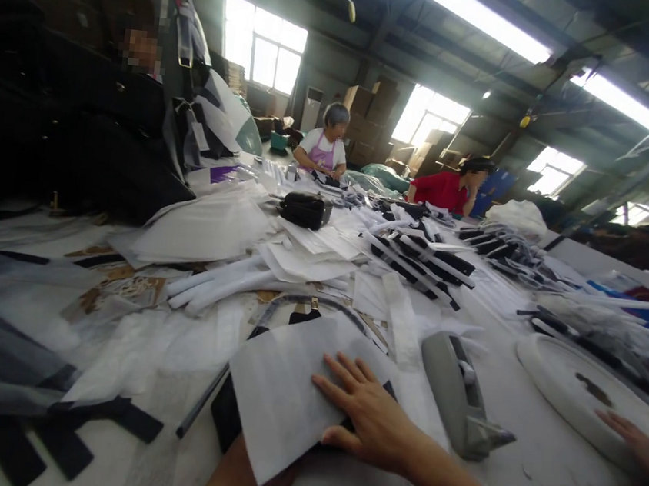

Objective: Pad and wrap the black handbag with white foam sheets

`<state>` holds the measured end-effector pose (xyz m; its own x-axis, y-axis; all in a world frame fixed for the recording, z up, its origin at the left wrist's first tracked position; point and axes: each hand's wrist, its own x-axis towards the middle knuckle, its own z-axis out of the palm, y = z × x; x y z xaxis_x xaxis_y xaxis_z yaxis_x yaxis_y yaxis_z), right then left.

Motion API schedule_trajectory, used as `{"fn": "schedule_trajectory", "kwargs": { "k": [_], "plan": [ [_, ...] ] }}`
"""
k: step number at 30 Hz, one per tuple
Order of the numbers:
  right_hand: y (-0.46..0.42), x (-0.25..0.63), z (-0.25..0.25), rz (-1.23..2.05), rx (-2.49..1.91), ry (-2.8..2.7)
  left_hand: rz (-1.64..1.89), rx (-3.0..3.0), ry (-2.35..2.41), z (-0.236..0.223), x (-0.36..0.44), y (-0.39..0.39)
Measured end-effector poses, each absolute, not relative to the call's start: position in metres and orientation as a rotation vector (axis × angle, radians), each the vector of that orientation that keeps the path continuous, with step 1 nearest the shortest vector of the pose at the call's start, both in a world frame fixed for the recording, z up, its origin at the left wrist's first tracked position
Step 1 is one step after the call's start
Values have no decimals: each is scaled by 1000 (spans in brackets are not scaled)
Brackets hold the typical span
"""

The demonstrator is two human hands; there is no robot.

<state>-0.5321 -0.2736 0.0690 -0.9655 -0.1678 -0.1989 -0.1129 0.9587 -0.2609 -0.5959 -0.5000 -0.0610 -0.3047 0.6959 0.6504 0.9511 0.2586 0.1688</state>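
Observation:
My right hand [369,418] lies flat with fingers stretched out on a white sheet of paper [279,393] near the table's front edge. The sheet covers a flat black item [224,414] whose corner shows at the left. My left forearm [241,482] comes up from the bottom edge and runs under the sheet. Its hand and fingers are hidden there. A thin black strap [200,408] lies just left of the sheet.
A grey tape dispenser [459,396] stands right of my hand, beside a white round disc [575,393]. Another person's hand [639,450] reaches in at far right. White paper piles, black straps and a black bag [305,210] cover the table. Two workers sit across it.

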Motion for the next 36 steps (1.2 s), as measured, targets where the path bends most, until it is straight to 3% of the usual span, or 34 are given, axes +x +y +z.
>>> {"fn": "schedule_trajectory", "kwargs": {
  "k": [7,14,21,27,36],
  "plan": [
    [-311,-510,26,-184,244,2962,-688,-1661,-2264,-35,-593,-495],
    [-309,-518,53,-234,271,3005,-505,-1617,-2239,-47,-593,-499],
    [-289,-537,51,-240,17,3108,-595,-1687,-2330,-33,-594,-495],
    [-277,-533,45,-361,-311,2996,-243,-1552,-2166,-59,-589,-506],
    [-277,-532,30,-352,-134,3014,-176,-1618,-2164,-50,-591,-510]
  ]
}}
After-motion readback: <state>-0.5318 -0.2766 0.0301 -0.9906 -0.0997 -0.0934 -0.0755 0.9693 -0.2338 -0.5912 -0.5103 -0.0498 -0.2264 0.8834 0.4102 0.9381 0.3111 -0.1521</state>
